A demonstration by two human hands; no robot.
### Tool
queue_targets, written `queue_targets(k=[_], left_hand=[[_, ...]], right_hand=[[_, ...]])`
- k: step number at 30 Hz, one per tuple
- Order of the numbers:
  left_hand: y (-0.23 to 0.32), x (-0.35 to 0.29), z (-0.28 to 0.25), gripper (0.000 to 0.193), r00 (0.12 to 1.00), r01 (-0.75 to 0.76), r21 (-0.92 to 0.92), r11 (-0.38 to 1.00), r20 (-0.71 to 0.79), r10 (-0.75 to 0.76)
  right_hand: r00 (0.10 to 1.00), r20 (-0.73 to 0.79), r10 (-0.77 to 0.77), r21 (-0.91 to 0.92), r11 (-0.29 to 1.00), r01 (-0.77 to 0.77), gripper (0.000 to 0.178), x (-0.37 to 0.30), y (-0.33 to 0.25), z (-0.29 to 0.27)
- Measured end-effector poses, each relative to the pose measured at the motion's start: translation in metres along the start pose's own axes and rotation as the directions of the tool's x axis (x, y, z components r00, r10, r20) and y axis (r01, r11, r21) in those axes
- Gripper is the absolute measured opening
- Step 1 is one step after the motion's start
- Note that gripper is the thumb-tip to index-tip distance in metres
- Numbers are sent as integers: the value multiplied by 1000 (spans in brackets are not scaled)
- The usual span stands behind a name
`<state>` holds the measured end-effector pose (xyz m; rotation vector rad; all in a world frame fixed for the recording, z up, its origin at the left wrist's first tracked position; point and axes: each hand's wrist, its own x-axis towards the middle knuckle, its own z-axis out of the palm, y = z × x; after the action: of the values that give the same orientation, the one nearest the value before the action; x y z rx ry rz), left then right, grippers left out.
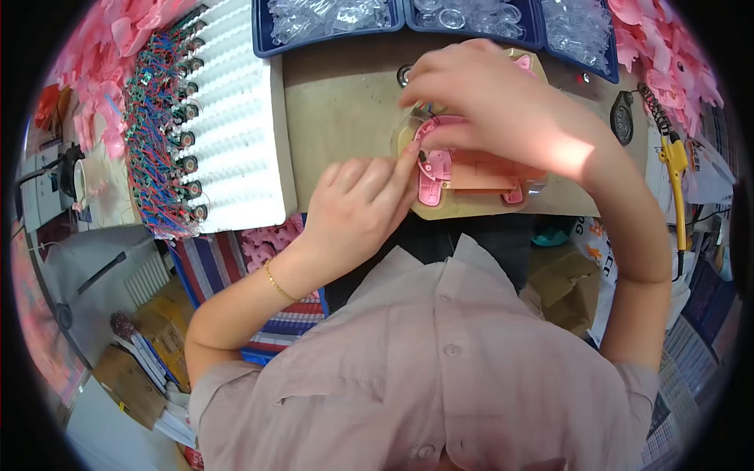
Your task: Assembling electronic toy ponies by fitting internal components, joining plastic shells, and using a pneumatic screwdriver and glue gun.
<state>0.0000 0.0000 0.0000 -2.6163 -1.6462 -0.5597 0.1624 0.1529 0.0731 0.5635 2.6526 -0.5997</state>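
Note:
A pink plastic shell [481, 174], cut like a toy animal's body with stubby legs, lies on a tan board in front of me. Small dark wired parts sit at its rounded left end. My left hand [353, 202] comes in from the left, its index finger stretched to the shell's left rim and the other fingers curled; its thumb is hidden. Over the shell's upper left arches my right hand [475, 98], fingers bent and thumb down by the rim. Whatever lies between those fingers is mostly hidden. A small round speaker [404, 75] shows beside the right fingertips.
Left stands a ridged white foam tray [239, 118] with speakers and tangled coloured wires [161, 133]. Blue bins [408, 35] of clear plastic parts line the back. At right are a black oval part [622, 118] and a yellow soldering iron [675, 180]. Pink shells pile up at both far corners.

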Motion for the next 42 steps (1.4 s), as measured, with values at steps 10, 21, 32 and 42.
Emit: queue_targets(k=[10,21,32,42], left_hand=[[2,50,-44,11,964,-3,-161,987,260,45],[9,88,2,15,945,244,-433,868,-93,-312],[19,57,11,5,924,155,-896,415,-17,-383],[19,48,5,36,762,265,-767,585,-206,-615]], right_hand=[[800,-517,304,366,924,-114,20,-101,15,30],[811,-519,271,517,855,46,16,-112,-26,55],[639,-769,9,42,998,36,18,-31,31,34],[812,-575,100,429,882,194,17,-53,8,16]])
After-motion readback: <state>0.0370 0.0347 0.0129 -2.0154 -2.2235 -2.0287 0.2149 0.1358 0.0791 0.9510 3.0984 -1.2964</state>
